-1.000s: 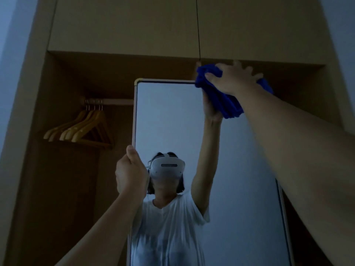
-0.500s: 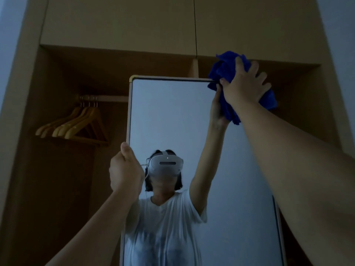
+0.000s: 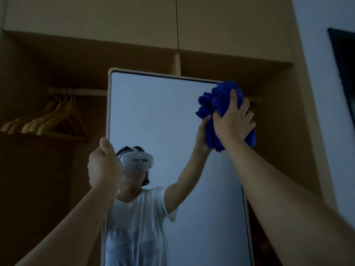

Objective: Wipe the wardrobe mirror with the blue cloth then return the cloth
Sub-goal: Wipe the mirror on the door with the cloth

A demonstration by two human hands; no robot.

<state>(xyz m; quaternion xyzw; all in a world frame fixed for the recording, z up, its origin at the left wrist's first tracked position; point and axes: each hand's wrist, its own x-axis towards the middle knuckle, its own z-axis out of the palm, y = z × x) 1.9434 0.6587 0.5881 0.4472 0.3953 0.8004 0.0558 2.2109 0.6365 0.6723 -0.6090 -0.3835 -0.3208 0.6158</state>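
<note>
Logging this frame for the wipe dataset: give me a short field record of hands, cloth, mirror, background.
right hand: presses the cloth on the mirror's top right corner
left hand: grip on the mirror's left edge
mirror: upright, pale frame, reflects the person
hangers: wooden, on the rail at left
stage: wiping, cloth not yet returned

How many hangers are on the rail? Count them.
About 4 hangers, bunched on the rail left of the mirror. They overlap in dim light, so more may be hidden.
</note>
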